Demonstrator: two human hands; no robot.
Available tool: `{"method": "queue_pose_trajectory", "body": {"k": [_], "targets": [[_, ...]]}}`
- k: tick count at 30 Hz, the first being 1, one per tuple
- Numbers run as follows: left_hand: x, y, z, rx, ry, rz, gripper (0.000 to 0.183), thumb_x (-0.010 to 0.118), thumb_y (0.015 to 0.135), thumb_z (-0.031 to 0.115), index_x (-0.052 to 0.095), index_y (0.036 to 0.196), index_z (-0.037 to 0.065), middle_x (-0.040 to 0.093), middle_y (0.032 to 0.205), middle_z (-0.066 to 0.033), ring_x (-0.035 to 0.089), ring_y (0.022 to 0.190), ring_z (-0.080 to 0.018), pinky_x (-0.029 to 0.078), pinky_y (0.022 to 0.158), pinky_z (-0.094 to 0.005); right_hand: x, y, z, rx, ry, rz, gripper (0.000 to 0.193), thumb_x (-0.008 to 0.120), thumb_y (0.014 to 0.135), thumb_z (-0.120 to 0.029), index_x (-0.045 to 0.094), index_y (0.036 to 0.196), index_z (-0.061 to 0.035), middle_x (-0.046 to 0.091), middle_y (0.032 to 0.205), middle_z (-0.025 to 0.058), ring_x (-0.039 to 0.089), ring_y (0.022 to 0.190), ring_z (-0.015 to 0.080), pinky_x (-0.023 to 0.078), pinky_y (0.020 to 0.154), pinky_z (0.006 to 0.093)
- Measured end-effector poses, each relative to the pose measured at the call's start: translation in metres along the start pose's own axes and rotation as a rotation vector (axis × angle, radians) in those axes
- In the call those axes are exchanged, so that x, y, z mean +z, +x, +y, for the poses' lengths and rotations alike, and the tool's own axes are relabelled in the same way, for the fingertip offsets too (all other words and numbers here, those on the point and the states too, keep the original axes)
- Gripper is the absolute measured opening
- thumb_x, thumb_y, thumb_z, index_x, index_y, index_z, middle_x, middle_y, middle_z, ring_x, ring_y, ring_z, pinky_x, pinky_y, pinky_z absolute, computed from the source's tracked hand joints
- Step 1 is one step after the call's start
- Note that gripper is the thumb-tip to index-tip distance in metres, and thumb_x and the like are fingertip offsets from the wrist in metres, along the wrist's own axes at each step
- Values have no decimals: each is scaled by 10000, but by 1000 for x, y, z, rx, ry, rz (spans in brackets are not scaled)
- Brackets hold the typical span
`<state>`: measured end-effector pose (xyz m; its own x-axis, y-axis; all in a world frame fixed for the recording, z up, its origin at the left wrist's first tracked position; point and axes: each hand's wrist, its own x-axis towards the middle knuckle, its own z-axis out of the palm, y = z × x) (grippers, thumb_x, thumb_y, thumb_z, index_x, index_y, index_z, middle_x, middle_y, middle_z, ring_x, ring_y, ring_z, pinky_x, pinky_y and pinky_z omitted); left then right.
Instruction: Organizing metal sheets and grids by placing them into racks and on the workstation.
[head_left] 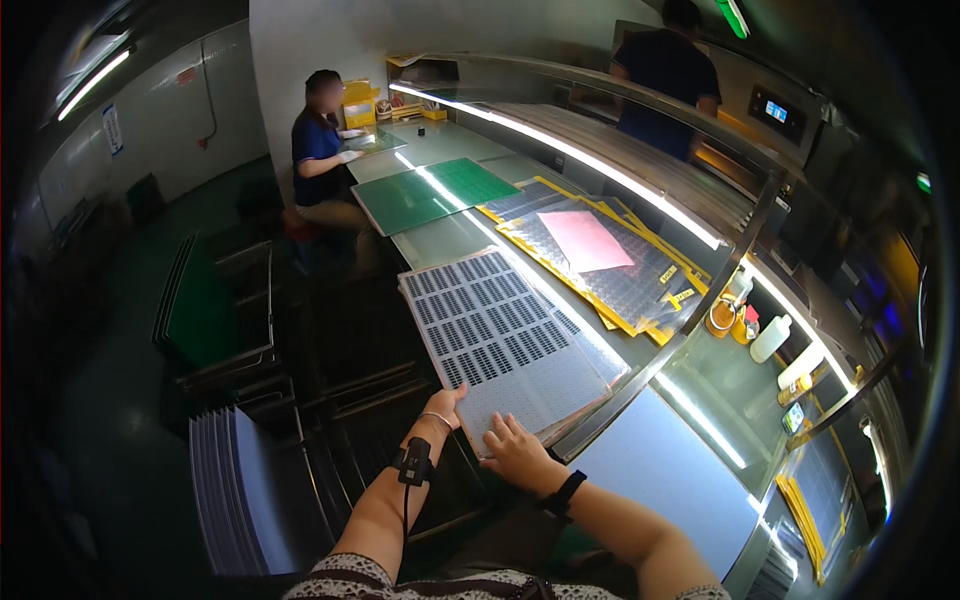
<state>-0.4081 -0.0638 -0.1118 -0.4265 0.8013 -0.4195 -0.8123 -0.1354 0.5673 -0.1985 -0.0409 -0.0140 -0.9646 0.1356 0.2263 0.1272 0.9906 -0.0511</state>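
A pale rectangular panel (575, 385) with blocks of small dark rectangles lies before me at a slant. Other sheets show beneath its edges, so it seems to top a thin stack. My left hand (446, 406) grips its near left edge, thumb up along the side, the other fingers mostly hidden beyond the edge. On the panel's near end rests my right hand (520, 452), fingers spread across the surface. Part of the near end is covered by that hand.
Beyond lies a green panel (435, 192); yellow-edged films (610, 290) with a pink sheet (585, 241) are to its right. A pale blue board (660, 480) sits at right. Bottles (770, 340) stand under a lit shelf. Racked panels (235, 490) fill the lower left. A co-worker (320, 150) sits far left.
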Motion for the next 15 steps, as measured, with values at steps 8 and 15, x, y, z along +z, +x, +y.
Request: {"method": "queue_pose_trajectory", "body": {"k": [8,15], "targets": [[-5,-26,15,256,501,251,254,602,827,101,595,1016,-69,633,952,-113,600,856,-233,457,785,-342,-39,-18,7,143,229,161,417,702,692,-337,559,966,-57,558,1084,172,551,976,323,437,841,402],[12,3,27,150,132,203,252,569,847,81,570,1028,-95,627,985,-122,608,817,-263,466,761,-359,-98,-61,61,692,308,-49,332,558,833,-361,625,772,-41,623,703,149,597,694,344,461,628,428]]}}
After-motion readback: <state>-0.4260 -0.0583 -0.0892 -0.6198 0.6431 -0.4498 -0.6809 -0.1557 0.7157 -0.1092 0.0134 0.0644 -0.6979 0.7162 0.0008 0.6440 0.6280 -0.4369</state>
